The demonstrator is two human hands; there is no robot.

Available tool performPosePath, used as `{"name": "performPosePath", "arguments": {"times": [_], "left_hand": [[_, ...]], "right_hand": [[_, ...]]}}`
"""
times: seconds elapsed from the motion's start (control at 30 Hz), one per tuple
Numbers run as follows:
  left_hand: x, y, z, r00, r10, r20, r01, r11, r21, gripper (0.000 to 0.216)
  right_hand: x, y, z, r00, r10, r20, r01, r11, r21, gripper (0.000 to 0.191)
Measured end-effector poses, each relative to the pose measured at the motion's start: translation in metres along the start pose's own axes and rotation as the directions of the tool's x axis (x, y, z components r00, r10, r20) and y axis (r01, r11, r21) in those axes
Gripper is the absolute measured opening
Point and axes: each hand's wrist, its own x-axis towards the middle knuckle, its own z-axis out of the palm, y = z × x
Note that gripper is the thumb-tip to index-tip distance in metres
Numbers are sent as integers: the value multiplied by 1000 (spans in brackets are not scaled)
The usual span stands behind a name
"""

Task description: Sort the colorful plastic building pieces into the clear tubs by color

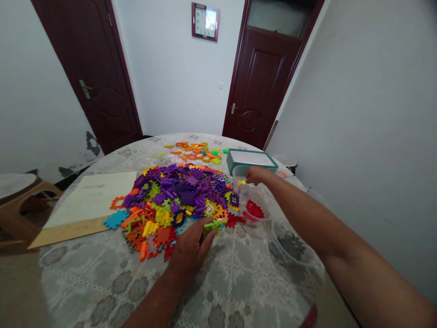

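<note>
My left hand (189, 248) rests at the near edge of a heaped pile of plastic interlocking building pieces (187, 198). Its thumb and fingers close around a lime-green building piece (213, 225). Reaching far forward, my right hand (256, 175) is at the far clear tub (241, 172), with its fingers curled and turned down. Whatever it may hold is hidden. A bit of yellow shows in that tub beside the fingers. Nearer me stands a second clear tub (251, 222) with red pieces (254, 209) in it.
The nearest clear tub (303, 263) stands at the right edge of the table. A green-and-white box (252, 158) lies behind the tubs. More orange and yellow pieces (196, 152) spread at the back. Paper sheets (92, 198) and a brown strip (68, 233) lie left.
</note>
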Motion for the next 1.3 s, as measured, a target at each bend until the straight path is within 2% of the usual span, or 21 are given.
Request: {"name": "performPosePath", "arguments": {"times": [0.13,0.33,0.43,0.57,0.63,0.7,0.8,0.9,0.97,1.03,1.13,1.23,1.3], "left_hand": [[-2,2,2,998,55,10,-55,998,-10,23],[-5,5,2,996,13,84,-9,999,-46,25],[-7,4,2,995,-5,103,10,999,-44,25],[-8,2,3,994,-5,106,9,999,-35,26],[-8,2,3,996,6,87,-3,999,-35,25],[-7,2,3,997,12,72,-10,999,-38,26],[-6,1,4,998,10,55,-8,999,-43,27],[-4,2,3,998,-25,56,29,997,-74,25],[-2,5,0,993,-99,67,105,990,-96,24],[1,10,-4,970,-220,102,232,966,-119,25],[6,17,-10,879,-419,229,463,865,-196,33],[8,20,-13,797,-498,342,599,727,-336,41],[8,19,-13,787,-476,392,612,679,-405,42]], "right_hand": [[23,-6,16,996,31,84,-30,1000,-4,21],[30,0,28,997,-20,80,18,1000,26,1],[25,11,19,995,-62,73,56,994,93,7],[23,31,-9,991,-118,55,105,974,199,8],[24,40,-24,993,-121,-14,120,951,285,12],[26,44,-36,984,-40,-175,110,903,414,16],[28,41,-45,921,124,-370,106,832,545,26],[23,35,-46,895,155,-418,115,826,553,32],[13,30,-42,887,153,-436,129,824,552,32],[-7,21,-35,889,70,-453,202,828,524,30],[-52,-4,-17,875,-230,-425,424,788,446,26],[-109,-40,11,776,-511,-369,627,690,362,22],[-142,-64,32,721,-602,-342,692,640,334,20]]}}
